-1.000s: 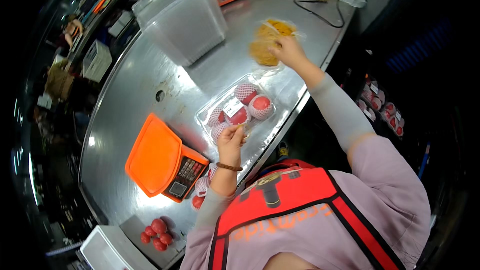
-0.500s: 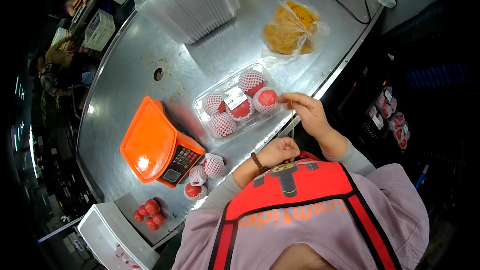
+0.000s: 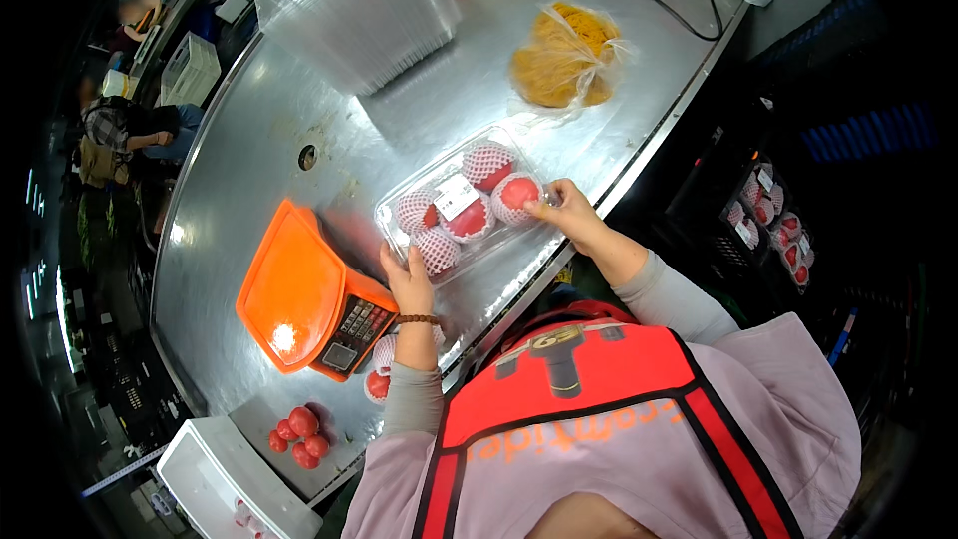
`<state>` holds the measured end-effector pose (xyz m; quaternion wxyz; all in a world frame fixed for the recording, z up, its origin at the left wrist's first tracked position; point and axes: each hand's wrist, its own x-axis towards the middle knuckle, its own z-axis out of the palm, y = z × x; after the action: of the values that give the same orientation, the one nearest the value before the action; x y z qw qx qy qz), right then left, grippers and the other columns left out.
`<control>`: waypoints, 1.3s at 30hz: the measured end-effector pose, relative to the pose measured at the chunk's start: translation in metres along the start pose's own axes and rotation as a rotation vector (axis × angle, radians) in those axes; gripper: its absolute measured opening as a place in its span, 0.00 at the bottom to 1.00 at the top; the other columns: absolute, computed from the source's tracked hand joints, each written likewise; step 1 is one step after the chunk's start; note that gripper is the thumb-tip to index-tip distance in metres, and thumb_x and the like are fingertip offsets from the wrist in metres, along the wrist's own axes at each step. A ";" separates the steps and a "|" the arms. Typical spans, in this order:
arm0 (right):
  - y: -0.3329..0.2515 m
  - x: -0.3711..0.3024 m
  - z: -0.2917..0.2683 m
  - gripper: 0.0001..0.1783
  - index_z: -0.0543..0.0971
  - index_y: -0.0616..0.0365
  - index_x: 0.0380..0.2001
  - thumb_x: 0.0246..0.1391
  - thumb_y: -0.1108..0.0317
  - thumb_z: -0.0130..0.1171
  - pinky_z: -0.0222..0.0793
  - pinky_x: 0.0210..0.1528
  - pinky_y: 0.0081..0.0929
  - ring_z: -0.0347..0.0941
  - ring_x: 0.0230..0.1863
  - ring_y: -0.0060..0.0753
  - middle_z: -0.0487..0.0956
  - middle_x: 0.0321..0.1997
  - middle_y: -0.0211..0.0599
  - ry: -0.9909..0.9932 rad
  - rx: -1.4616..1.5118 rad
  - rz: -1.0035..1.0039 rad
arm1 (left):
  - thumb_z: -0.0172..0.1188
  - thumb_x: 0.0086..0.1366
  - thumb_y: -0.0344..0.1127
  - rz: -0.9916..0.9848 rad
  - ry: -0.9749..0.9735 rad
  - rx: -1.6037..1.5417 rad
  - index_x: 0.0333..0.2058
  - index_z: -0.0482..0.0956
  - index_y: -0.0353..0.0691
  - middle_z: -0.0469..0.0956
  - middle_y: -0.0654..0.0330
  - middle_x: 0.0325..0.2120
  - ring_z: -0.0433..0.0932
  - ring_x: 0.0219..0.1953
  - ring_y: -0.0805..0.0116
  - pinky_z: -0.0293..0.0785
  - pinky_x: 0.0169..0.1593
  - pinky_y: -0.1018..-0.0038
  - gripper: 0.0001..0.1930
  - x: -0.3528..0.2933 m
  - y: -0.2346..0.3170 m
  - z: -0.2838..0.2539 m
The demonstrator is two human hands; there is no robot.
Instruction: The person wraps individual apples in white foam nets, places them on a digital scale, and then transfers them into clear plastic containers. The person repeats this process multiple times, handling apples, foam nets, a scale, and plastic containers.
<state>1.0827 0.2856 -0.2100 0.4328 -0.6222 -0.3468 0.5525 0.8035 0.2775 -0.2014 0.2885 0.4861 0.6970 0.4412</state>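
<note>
Left hand [image 3: 409,277] flat, fingers together, pressed against near-left corner of clear plastic clamshell tray [image 3: 399,223]. Right hand [image 3: 567,210] curled, fingertips pinching the tray's right edge, touching the rightmost apple. Tray sits mid-surface, close to the near edge, lid shut with one white label [image 3: 457,196] on top.

Inside tray: four red apples in white foam nets [image 3: 488,164], packed touching each other.

Left of tray, just beside left hand: one orange weighing scale [image 3: 299,291], keypad facing near. Two more netted apples [image 3: 381,367] lie near the left wrist, by the surface's near edge, partly hidden by forearm. Further near-left: cluster of about four small bare red fruits [image 3: 299,434] on the surface, next to one white crate [image 3: 215,479] at the corner.

Far from tray: one clear bag of yellow-orange stuff [image 3: 566,55], well apart from tray. Far-left: one tall stack of clear plastic trays [image 3: 359,5], exact count cannot tell. One black cable [image 3: 679,10] runs across the far-right part.

Steel surface [image 3: 249,155] has one small round hole [image 3: 307,157] left of tray. Bare steel lies between tray, stack and bag. Near edge runs diagonally just past the tray, tight there. Right of the edge, dark shelving holds more packed netted apples [image 3: 763,210], count unclear.
</note>
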 end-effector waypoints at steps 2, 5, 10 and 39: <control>-0.007 -0.001 0.012 0.30 0.67 0.60 0.41 0.42 0.59 0.74 0.64 0.32 0.17 0.65 0.33 0.20 0.67 0.32 0.31 0.011 0.148 0.030 | 0.62 0.60 0.40 -0.162 -0.118 -0.256 0.61 0.54 0.26 0.63 0.39 0.57 0.66 0.56 0.44 0.62 0.59 0.58 0.37 -0.004 -0.008 0.005; -0.025 -0.001 0.019 0.33 0.63 0.60 0.48 0.43 0.66 0.72 0.68 0.33 0.21 0.68 0.35 0.23 0.70 0.38 0.34 -0.023 0.297 0.172 | 0.63 0.59 0.40 0.064 -0.187 0.127 0.61 0.54 0.27 0.62 0.38 0.57 0.65 0.57 0.42 0.60 0.61 0.58 0.39 0.013 -0.013 -0.012; -0.037 -0.001 0.028 0.44 0.59 0.62 0.60 0.42 0.66 0.71 0.70 0.47 0.26 0.71 0.47 0.32 0.69 0.52 0.46 0.012 0.269 -0.058 | 0.66 0.52 0.38 0.723 -0.294 0.302 0.52 0.70 0.32 0.66 0.40 0.56 0.62 0.60 0.43 0.56 0.63 0.57 0.29 0.021 0.108 0.034; -0.024 0.037 0.028 0.26 0.68 0.62 0.45 0.46 0.67 0.69 0.71 0.42 0.23 0.71 0.41 0.24 0.74 0.42 0.37 0.166 0.527 -0.241 | 0.55 0.64 0.40 -0.778 -1.163 -0.596 0.53 0.67 0.40 0.75 0.54 0.46 0.77 0.43 0.57 0.75 0.47 0.62 0.21 0.104 -0.036 0.051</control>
<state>1.0619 0.3329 -0.2024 0.6687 -0.4857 -0.2263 0.5154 0.7932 0.3869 -0.2536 0.8632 0.2610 0.4053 0.1502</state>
